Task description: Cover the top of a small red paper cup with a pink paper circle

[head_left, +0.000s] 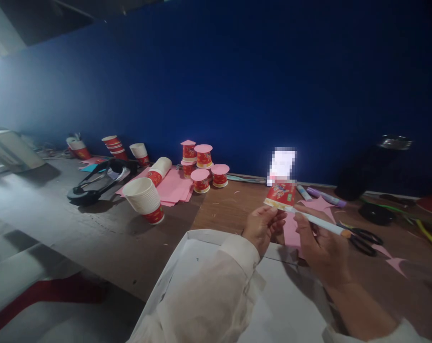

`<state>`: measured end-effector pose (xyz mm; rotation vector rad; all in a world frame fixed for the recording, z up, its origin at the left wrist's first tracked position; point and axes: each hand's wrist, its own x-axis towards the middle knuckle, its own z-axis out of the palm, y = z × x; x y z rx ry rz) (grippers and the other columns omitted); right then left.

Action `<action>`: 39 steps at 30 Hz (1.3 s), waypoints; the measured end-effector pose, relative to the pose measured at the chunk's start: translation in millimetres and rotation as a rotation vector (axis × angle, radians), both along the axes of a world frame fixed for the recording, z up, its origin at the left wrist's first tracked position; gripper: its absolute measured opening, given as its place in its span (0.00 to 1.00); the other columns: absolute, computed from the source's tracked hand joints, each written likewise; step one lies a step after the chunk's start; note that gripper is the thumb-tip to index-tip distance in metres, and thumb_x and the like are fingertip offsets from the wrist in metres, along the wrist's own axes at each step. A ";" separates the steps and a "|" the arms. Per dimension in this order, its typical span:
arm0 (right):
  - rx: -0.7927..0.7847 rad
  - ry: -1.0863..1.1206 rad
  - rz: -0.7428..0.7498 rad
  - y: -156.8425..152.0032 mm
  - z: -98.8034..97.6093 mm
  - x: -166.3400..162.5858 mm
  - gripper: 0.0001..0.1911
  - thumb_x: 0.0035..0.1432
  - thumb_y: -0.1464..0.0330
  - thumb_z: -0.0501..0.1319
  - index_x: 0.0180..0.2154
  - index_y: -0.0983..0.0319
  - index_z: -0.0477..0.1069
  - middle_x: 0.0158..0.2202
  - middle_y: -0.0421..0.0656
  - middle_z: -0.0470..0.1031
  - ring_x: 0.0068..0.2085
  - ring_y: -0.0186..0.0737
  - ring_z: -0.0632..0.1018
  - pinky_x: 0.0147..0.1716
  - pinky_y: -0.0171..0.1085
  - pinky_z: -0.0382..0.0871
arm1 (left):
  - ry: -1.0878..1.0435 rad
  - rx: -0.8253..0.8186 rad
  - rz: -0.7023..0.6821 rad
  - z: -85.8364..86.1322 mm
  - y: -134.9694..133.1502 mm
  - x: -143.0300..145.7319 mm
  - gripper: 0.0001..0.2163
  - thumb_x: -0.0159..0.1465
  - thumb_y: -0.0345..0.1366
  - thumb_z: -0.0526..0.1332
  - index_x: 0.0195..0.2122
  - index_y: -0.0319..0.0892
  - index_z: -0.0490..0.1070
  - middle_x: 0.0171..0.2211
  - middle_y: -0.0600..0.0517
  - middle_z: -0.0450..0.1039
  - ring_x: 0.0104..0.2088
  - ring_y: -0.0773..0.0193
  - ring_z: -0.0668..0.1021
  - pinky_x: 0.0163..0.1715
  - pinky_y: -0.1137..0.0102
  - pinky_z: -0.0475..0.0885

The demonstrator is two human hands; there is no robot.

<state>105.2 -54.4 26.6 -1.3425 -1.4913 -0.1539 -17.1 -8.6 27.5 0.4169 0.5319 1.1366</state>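
Note:
In front of me, my left hand (264, 226) pinches a red printed paper cup (280, 194) by its pale lower rim. My right hand (321, 243) grips a white marker (325, 223) with an orange end; its tip points at the rim of that cup. Pink paper scraps (292, 231) lie beneath and beside my hands. Black-handled scissors (368, 240) rest just right of my right hand, partly hidden by it. Behind the cup stands a bright, blurred-out panel (282, 164).
Several short red cups with pink paper tops (201, 181) are grouped mid-table. Further left stand a stack of paper cups (144, 197), pink sheets (175, 188) and a black headband-like device (97, 183). A white box lid (180, 262) sits below my arms. A blue partition (216, 85) bounds the back.

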 end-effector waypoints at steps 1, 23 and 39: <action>0.006 -0.004 -0.001 0.2 0.0 0.2 0.13 0.67 0.60 0.59 0.44 0.57 0.79 0.35 0.44 0.80 0.28 0.40 0.78 0.37 0.44 0.75 | 0.000 -0.001 -0.001 -0.2 0.1 -0.1 0.08 0.54 0.31 0.74 0.29 0.35 0.75 0.27 0.50 0.77 0.29 0.69 0.79 0.30 0.78 0.73; 0.027 -0.061 0.027 -0.3 2.2 0.6 0.11 0.68 0.62 0.59 0.41 0.59 0.78 0.27 0.42 0.77 0.29 0.42 0.80 0.39 0.45 0.76 | 0.010 0.061 -0.018 -5.7 1.2 1.9 0.17 0.45 0.39 0.79 0.27 0.35 0.75 0.26 0.50 0.76 0.27 0.71 0.77 0.31 0.76 0.72; 0.036 -0.041 -0.030 1.8 -1.8 0.0 0.12 0.68 0.61 0.58 0.44 0.59 0.77 0.40 0.47 0.83 0.36 0.43 0.83 0.44 0.43 0.75 | 0.050 0.099 -0.024 -11.1 2.5 5.5 0.20 0.44 0.44 0.79 0.29 0.35 0.76 0.27 0.50 0.76 0.29 0.68 0.76 0.37 0.71 0.72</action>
